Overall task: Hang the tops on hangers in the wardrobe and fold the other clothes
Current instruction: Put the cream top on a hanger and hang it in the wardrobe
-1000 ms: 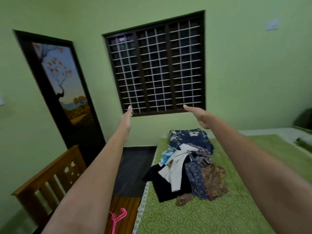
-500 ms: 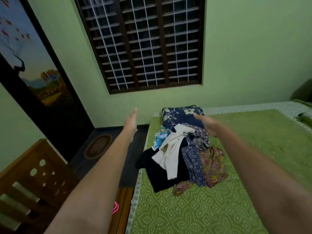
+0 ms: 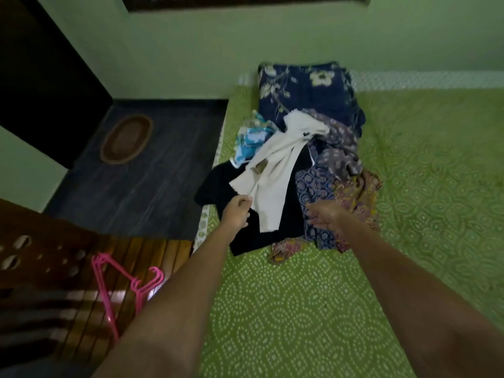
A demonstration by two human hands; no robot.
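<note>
A pile of clothes lies on the green patterned bed (image 3: 275,312). On top is a white garment (image 3: 275,170), spread over a black garment (image 3: 218,184). Beside them are a blue printed cloth (image 3: 313,186), a purple one (image 3: 341,143), a floral brown one (image 3: 360,192) and a turquoise one (image 3: 248,140). My left hand (image 3: 236,212) is over the black garment with curled fingers at the white garment's lower edge; a grip is not clear. My right hand (image 3: 324,216) hovers over the blue printed cloth with its fingers spread. Pink hangers (image 3: 109,271) lie on wooden slats at the lower left.
A navy floral cloth (image 3: 302,91) lies at the head of the bed against the green wall. Left of the bed are a dark floor with an oval mat (image 3: 126,139), a dark door (image 3: 41,77) and a wooden slatted frame (image 3: 41,241).
My view has tipped down from the window to the bed. Both hands have dropped from window height onto the near edge of the clothes pile, and the left fingers have curled.
</note>
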